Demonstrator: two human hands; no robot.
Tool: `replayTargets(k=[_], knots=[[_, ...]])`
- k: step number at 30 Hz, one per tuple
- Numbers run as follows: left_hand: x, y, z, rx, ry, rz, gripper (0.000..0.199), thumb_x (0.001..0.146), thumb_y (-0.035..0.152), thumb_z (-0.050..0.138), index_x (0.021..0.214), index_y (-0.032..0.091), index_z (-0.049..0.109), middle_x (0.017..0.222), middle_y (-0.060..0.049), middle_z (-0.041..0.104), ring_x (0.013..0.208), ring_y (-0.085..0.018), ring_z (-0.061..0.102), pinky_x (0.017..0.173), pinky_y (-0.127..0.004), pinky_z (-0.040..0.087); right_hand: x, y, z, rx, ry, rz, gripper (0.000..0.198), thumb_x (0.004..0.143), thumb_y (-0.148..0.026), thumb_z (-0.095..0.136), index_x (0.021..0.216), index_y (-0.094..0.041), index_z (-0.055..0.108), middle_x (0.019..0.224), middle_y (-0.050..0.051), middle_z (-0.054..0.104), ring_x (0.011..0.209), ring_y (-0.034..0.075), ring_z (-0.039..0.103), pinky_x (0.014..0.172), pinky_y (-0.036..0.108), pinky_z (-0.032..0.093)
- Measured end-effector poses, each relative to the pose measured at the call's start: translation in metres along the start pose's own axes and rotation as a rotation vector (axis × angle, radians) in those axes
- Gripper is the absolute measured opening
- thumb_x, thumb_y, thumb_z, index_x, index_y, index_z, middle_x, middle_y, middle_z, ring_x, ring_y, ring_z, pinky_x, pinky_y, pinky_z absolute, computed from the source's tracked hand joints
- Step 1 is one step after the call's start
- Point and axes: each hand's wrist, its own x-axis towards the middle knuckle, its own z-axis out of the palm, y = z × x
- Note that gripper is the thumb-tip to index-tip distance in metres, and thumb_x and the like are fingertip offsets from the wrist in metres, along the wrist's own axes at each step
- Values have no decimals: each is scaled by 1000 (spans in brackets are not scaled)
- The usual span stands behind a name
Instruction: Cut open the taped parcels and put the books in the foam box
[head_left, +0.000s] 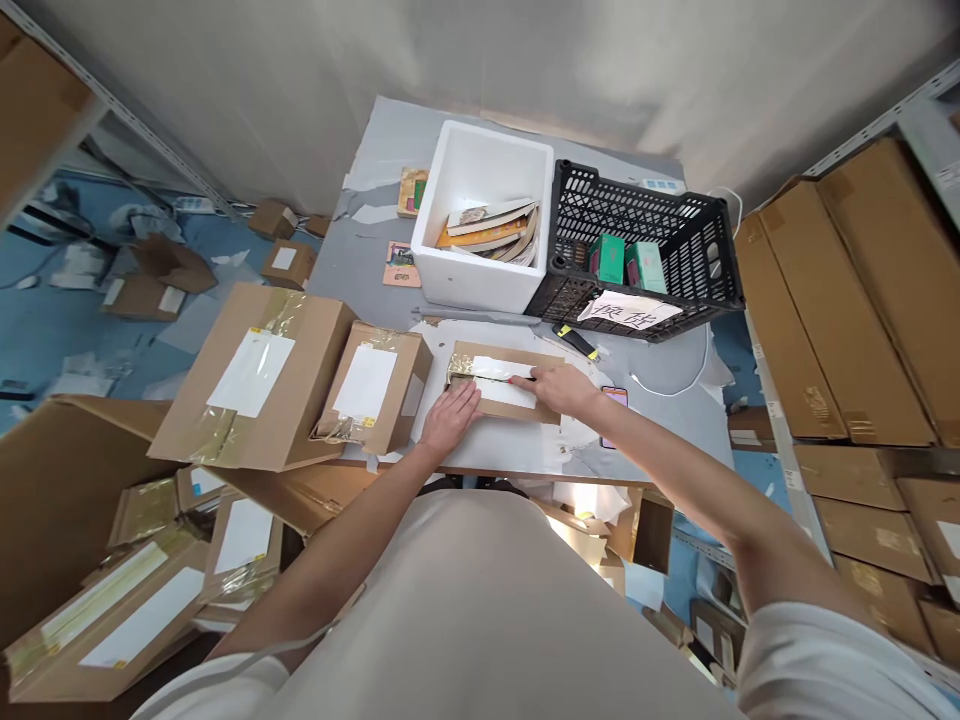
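Note:
A small cardboard box [517,408] lies on the table in front of me, with a white label [501,367] and clear tape on top. A dark slit runs along its top between the white areas. My left hand [452,412] rests flat on the box's left end, fingers stretched out. My right hand [556,388] is closed over the box's right half. From its fingers pokes a small red-tipped tool [513,380], mostly hidden, touching the box top near the slit. Behind the box lies a black and yellow utility knife [576,342], apart from both hands.
Taped boxes [379,385] stand at the left, beside a larger box [259,375]. Behind are a white foam bin [480,290] holding books and a black crate [645,315] with green packs. A phone [615,410] lies near my right forearm. An open carton [67,490] holds parcels.

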Motion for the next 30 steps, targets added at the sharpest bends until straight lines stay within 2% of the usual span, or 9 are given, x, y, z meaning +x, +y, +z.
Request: replayTargets(k=[4,8,16,19,21,23,26,28,30], knots=[[-1,0,-1,-20,-25,-12,40,93,34,38,127,19,53,130,-12,54,125,-25,47,98,-40,39,-47,24,23,-17,-51,100,71,84,-1,39,144,-36,23,113,11,59,78,19,65,64,29,41],[-3,1,0,-42,-62,-39,40,93,35,38,126,20,54,130,-13,54,125,-26,47,97,-42,39,-80,32,50,-26,-65,181,82,77,2,43,144,-38,19,109,10,60,75,19,65,59,27,40],[6,1,-8,-11,-106,-60,42,93,36,34,124,17,55,129,-14,56,124,-27,48,97,-43,39,-123,43,79,61,91,253,81,79,-1,42,144,-41,17,108,8,60,72,17,63,55,25,38],[6,4,-17,7,-119,-37,42,93,36,34,125,17,54,131,-15,54,125,-27,46,98,-44,38,-140,41,95,342,298,362,61,88,-15,39,143,-38,26,108,6,61,74,18,63,57,26,43],[5,7,-24,24,-118,-5,42,92,36,36,125,18,53,133,-14,52,128,-28,43,101,-45,34,-137,31,110,690,433,420,52,92,-25,36,143,-32,30,102,6,63,70,15,62,59,27,47],[7,10,-32,38,-120,30,45,89,42,42,127,20,51,136,-14,49,131,-29,38,104,-46,30,-123,17,125,1072,492,467,51,92,-29,36,143,-26,31,93,4,64,59,12,58,55,25,49],[25,9,-40,65,-138,25,78,73,63,55,134,17,42,144,-18,37,137,-35,25,108,-50,21,-95,-4,139,1458,501,556,55,90,-30,39,144,-26,30,81,1,62,49,9,53,43,21,46],[46,6,-42,92,-187,-16,109,55,75,61,141,13,31,149,-22,23,139,-41,13,108,-55,15,-84,-13,143,1577,513,583,57,88,-28,42,144,-28,30,76,-1,60,48,8,53,41,19,44],[65,1,-42,111,-277,-50,128,43,80,62,144,12,22,151,-24,14,138,-45,6,107,-59,12,-80,-19,143,1633,515,579,57,88,-27,43,143,-28,31,74,-2,59,48,7,53,42,18,44]])
